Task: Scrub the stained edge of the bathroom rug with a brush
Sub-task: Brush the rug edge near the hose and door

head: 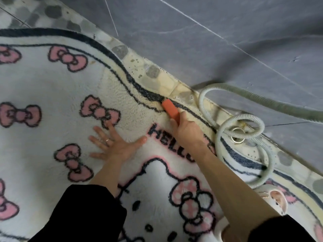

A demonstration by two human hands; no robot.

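Note:
A white fluffy bathroom rug (52, 88) with pink bows, a cartoon cat face and a dark wavy border covers most of the floor. Its far edge (132, 95) looks yellowish and wet. My right hand (185, 131) grips an orange brush (170, 108), whose bristles sit on the rug's dark border line near the wall. My left hand (113, 143) lies flat on the rug with fingers spread, a ring on one finger, left of the brush.
A grey tiled wall (209, 41) rises just behind the rug. A pebble-patterned floor strip (153, 72) with soapy water runs along it. A coiled grey corrugated hose (244, 117) lies over the rug's right edge. A light slipper (274, 198) sits at the lower right.

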